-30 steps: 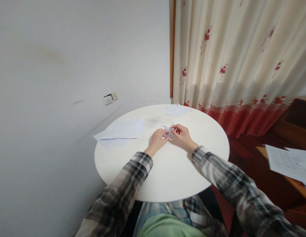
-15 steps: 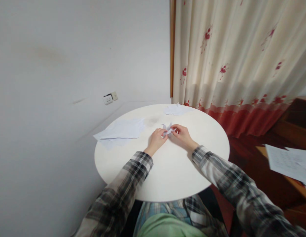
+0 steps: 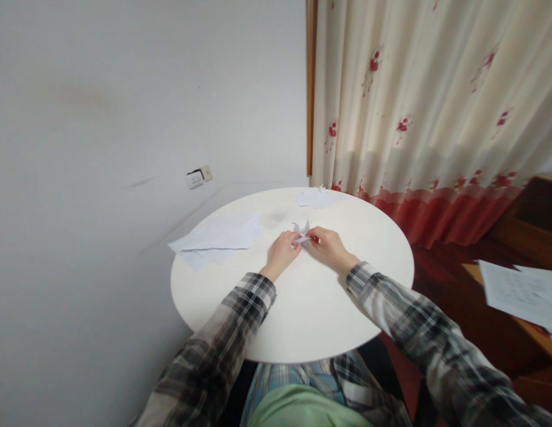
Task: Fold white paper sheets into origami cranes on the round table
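A small folded piece of white paper with pointed flaps sticking up is held low over the round white table. My left hand grips its left side between thumb and fingers. On the opposite side, my right hand pinches the paper's right part with curled fingers. The fingertips hide some of the folds, so its exact shape cannot be made out.
A stack of white paper sheets lies at the table's left. More white paper rests near the far edge. A wall socket is behind, a flowered curtain at right. Written sheets lie on wooden furniture at far right.
The fingers of my right hand have shifted slightly left and closed further on the paper. Its right flap now looks narrower and more upright. My left hand has barely moved.
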{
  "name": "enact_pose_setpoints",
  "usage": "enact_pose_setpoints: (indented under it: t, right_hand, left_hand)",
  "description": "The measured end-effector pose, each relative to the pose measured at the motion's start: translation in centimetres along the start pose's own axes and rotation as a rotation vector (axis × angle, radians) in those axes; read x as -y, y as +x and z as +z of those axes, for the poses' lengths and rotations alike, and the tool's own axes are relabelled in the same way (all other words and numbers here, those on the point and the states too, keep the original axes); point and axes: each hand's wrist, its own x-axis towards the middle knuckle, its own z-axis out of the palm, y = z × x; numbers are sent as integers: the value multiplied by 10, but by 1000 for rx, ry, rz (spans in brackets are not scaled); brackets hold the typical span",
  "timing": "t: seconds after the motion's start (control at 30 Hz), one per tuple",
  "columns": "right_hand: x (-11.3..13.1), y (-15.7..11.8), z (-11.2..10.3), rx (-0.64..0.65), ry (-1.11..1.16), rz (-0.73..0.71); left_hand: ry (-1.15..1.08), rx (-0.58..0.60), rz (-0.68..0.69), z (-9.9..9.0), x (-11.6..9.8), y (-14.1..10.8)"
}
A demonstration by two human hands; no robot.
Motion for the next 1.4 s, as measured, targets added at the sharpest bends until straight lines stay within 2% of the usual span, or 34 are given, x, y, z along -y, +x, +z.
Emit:
enact_pose_setpoints:
  t: [0.33, 0.67, 1.17, 1.4]
  right_hand:
    - [4, 1, -1, 86, -199, -135]
    - [0, 2, 2, 134, -292, -282]
    - [2, 3, -1, 148, -393, -327]
    - [1, 2, 2, 132, -386, -298]
  left_hand:
    - [-18, 13, -16, -2, -4, 0]
    - [-11, 31, -49, -2, -3, 0]
    - [-30, 47, -77, -5, -6, 1]
    - [-14, 70, -92, -4, -6, 2]
